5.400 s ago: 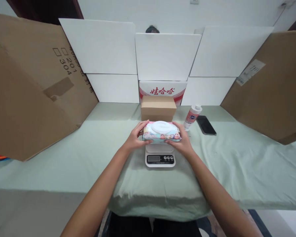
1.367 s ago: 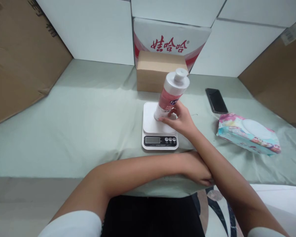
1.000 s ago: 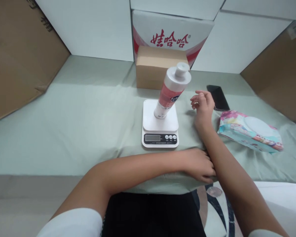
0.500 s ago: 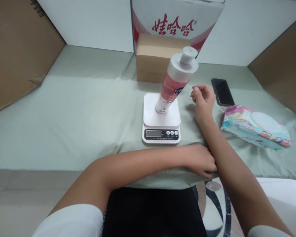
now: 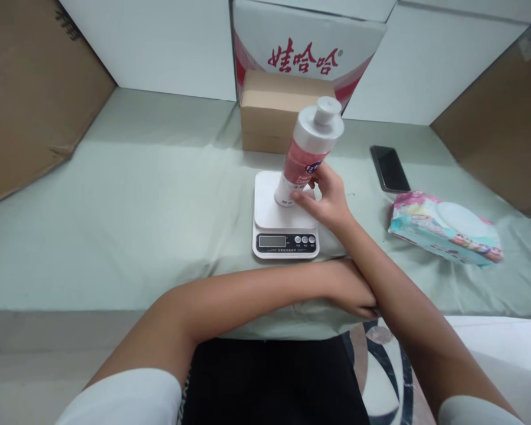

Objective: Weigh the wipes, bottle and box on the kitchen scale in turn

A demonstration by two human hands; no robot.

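A white bottle with a pink label (image 5: 303, 159) stands, leaning in view to the right, on the white plate of a digital kitchen scale (image 5: 265, 215). My right hand (image 5: 325, 198) is closed around the bottle's lower part, thumb at the front and fingers behind on the right side. The scale's display looks blank. My left hand (image 5: 351, 286) lies at the table's front edge, curled closed with nothing visible in it. My right forearm crosses over its fingers and partly hides them.
Behind the bottle sit a small brown carton (image 5: 265, 112) and a larger white and red box (image 5: 310, 35). At the right lie a black phone (image 5: 389, 169) and a pack of wipes (image 5: 445, 230). Brown cardboard (image 5: 30, 100) stands at the left; more cardboard (image 5: 500, 118) is at the right.
My right hand has moved left from beside the scale and taken hold of the bottle. My left hand stays at the table edge. The view has shifted slightly.
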